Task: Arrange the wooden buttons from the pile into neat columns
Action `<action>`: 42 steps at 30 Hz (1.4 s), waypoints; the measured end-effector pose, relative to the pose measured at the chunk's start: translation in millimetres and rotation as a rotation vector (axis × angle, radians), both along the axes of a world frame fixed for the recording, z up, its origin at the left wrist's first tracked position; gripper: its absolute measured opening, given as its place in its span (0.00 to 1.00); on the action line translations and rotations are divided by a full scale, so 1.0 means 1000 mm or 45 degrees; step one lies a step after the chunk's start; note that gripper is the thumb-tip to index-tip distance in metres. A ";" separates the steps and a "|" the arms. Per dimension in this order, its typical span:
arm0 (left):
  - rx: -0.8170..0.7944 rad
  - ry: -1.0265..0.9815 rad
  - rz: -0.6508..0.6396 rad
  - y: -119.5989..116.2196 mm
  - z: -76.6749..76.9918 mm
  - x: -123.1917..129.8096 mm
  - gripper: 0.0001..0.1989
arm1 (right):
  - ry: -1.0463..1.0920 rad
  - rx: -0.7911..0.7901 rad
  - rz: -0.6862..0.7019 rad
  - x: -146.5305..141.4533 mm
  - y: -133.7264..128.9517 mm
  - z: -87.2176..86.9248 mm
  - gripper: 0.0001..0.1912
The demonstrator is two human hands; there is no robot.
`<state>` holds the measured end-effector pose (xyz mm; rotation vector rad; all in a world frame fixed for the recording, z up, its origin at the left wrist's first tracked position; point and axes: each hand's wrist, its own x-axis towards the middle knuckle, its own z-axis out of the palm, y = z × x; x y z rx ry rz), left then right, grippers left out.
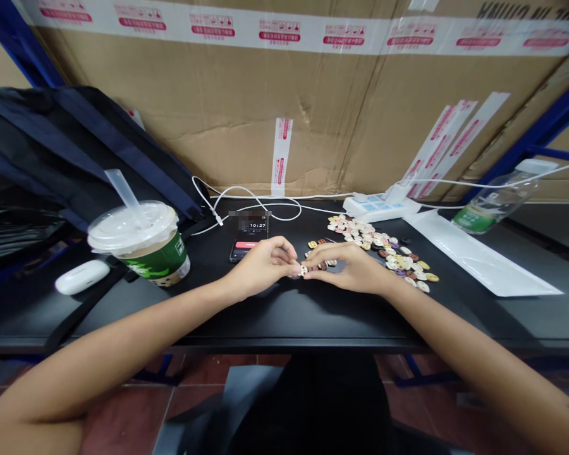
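Note:
A small cream bead-like piece (304, 270) with dark markings, like a tiny face, is pinched between my two hands just above the black table (260, 316). My left hand (267, 265) grips it from the left with thumb and forefinger, the other fingers curled in. From the right, my right hand (348, 266) holds it between its thumb and fingertips. Several brown and pale pieces lie partly hidden behind the right fingers. A loose pile of similar oval pieces (370, 237) in white, pink, yellow, brown and purple spreads beyond and to the right of that hand.
A phone (249, 243) leans behind my left hand. At left are a lidded drink cup (159, 256) with a straw, a white case (82, 277) and a dark backpack (90, 145). A power strip (382, 207), a white pouch (478, 256) and a plastic bottle (497, 196) lie right.

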<state>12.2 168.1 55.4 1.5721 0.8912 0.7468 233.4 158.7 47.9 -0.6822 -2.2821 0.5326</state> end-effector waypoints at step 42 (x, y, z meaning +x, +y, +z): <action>0.841 1.638 0.672 0.065 0.007 -0.022 0.29 | -0.302 0.216 -0.322 -0.001 0.009 -0.001 0.07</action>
